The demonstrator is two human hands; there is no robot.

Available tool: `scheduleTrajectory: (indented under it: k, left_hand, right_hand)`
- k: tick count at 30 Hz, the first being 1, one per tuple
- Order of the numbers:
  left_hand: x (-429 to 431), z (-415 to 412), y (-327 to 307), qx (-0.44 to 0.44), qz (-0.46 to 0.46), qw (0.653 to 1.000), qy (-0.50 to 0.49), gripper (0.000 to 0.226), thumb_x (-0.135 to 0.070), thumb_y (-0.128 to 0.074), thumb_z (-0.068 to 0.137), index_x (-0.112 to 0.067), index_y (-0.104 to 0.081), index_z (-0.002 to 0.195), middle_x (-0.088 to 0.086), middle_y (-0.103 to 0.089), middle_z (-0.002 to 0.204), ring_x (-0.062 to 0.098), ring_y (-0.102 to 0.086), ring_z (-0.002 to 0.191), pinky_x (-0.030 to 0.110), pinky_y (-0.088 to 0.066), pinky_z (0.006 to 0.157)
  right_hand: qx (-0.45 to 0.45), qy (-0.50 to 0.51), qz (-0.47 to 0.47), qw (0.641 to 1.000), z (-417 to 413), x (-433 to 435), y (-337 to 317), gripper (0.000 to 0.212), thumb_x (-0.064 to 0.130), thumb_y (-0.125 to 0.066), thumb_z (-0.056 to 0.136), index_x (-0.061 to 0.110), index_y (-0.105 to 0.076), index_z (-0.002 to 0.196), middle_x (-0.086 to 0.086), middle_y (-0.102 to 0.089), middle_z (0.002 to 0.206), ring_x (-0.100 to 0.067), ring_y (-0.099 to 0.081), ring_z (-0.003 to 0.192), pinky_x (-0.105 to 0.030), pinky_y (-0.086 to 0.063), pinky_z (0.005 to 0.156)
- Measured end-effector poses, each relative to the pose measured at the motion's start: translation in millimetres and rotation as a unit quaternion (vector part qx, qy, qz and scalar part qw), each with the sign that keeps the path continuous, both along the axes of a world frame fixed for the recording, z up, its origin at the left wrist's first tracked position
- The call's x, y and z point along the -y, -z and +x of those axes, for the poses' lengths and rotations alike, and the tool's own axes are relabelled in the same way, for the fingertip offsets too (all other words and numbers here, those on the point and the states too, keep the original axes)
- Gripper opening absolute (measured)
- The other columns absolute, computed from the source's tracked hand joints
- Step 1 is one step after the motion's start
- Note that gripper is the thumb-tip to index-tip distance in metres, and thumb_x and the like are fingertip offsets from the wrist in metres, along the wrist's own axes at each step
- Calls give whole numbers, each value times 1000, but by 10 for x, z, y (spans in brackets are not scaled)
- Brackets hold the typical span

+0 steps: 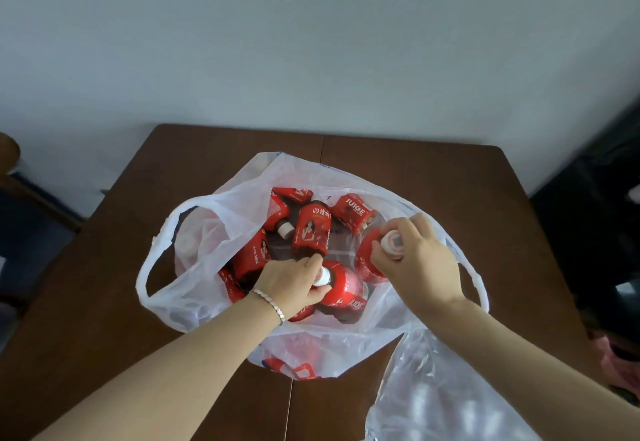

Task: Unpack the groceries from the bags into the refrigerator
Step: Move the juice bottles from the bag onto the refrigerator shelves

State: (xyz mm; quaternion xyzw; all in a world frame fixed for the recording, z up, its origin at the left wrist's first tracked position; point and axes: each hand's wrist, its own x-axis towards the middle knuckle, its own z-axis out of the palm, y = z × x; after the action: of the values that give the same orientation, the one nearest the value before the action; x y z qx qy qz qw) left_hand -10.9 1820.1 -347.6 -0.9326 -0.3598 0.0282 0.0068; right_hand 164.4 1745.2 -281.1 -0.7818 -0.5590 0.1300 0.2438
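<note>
A thin white plastic carrier bag (194,267) sits open on the dark brown wooden table (450,180), about midway between its left and right edges, with its two handle loops splayed out to either side. Inside is a jumble of small bottles with red wrap labels and white caps, tipped every which way.

The person leans over it, both bare arms reaching in from the near edge. The left hand (294,284), with a silver bracelet (273,303) on its wrist, has fingers and thumb curled round the white cap and neck of a red-labelled juice bottle (346,291). That bottle lies on its side at the near side of the bag, cap pointing left. The right hand (419,260) is curled over the top of a second red-labelled bottle (367,260) against the bag's right wall, thumb and fingers pinching its white cap, which faces upward.

Beyond the two hands a third red bottle (311,232) lies with a figure showing on its label. A fourth bottle (353,212), printed JUICE, rests toward the far side of the bag.

A crumpled clear plastic bag (433,388) lies toward the table's near edge on the right, just beside the white one, and the right forearm passes over it. Behind the table's far edge rises a plain pale wall (311,42).
</note>
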Motion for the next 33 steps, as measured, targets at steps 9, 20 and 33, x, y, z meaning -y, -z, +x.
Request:
scheduleTrajectory:
  k: [9, 20, 33]
  left_hand:
    - [42, -14, -707, 23, -1, 997, -68, 50, -52, -41, 93, -18, -38, 129, 1, -66, 102, 22, -65, 92, 25, -47, 71]
    - [650, 120, -2026, 96, 77, 961, 249, 41, -57, -46, 87, -24, -43, 112, -5, -64, 98, 19, -60, 86, 24, -31, 64]
    - [3514, 971, -2427, 204, 71, 762, 611, 38, -54, -69, 57, -21, -52, 65, -5, -50, 39, 9, -50, 32, 13, -14, 37]
  right_hand:
    - [71, -9, -80, 994, -198, 426, -538, 43, 50, -46, 92, 25, -46, 127, 4, -49, 123, -16, -57, 102, -25, -53, 82]
    - [77, 221, -54, 971, -568, 1455, -1308, 30, 51, -51, 89, 27, -54, 107, 8, -54, 101, -13, -60, 86, -25, -53, 73]
    - [134, 550, -78, 820, -1099, 4565, -1701, 38, 49, -55, 87, 18, -59, 109, 3, -64, 107, -11, -48, 74, -10, -32, 55]
